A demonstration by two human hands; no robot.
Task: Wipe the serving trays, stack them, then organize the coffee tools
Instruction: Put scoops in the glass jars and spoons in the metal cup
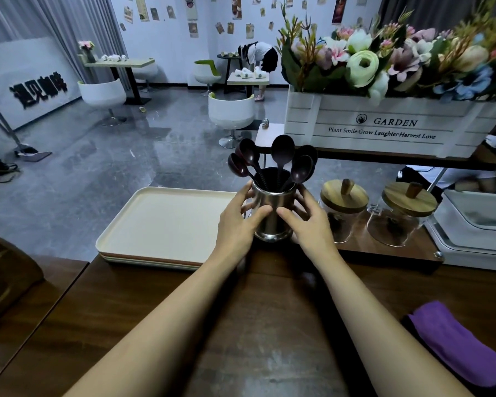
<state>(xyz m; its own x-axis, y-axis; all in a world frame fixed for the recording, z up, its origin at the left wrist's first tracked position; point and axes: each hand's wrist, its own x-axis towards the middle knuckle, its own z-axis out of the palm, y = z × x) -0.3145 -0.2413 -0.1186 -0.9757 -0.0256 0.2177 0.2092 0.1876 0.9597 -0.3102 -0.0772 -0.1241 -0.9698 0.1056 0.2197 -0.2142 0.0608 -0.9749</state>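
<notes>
Steel-gripping, wrapping left hand [236, 222] and right hand [309, 222] round opposite sides of the metal cup [271, 197], bristling with dark spoons [282, 151] and standing upright on the wooden counter [255, 325]. Lying just left, stacked cream trays [166, 222]; sitting just right, wood-lidded jars [344, 196]; resting nearer, purple cloth [458, 342].

dark wooden counter [241, 325] | stacked trays [166, 222] far left | steel cup [271, 228] centre | purple cloth [458, 345] near right

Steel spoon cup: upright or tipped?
Upright: the steel cup is mouth up, base down, spoons standing in it; left hand and right hand grip its sides.
</notes>
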